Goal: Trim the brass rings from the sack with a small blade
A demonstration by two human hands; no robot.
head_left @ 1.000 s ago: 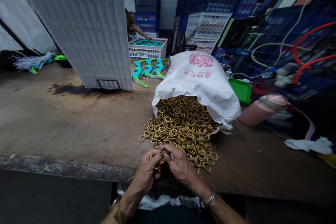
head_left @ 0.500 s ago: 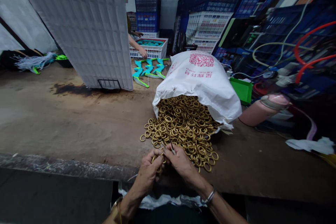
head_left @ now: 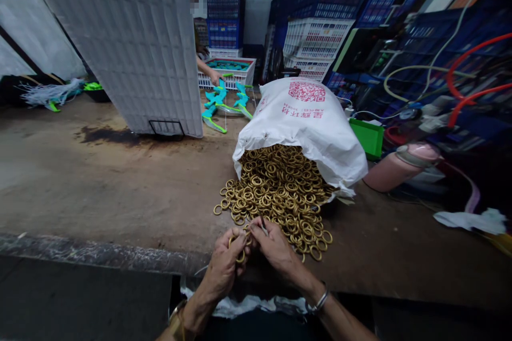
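My left hand is closed on a few gold rings, which hang between the thumb and fingers. Close beside it, my right hand pinches a slim, dark-tipped tool whose kind I cannot make out. The fingertips of both hands meet near one of the held rings. Just beyond them lies a heap of gold rings, spilling from the mouth of a white woven sack with red print. The sack rests on its side on the brown table.
A grey padded panel stands at the left. Behind it a co-worker's hand grasps a turquoise-and-green toy bow, near a white crate. Right of the sack are a green tray and a pink bottle.
My hands stay almost in place, with small finger movements turning the rings in my left hand. The co-worker's hand has taken hold of a toy bow and shifted it.
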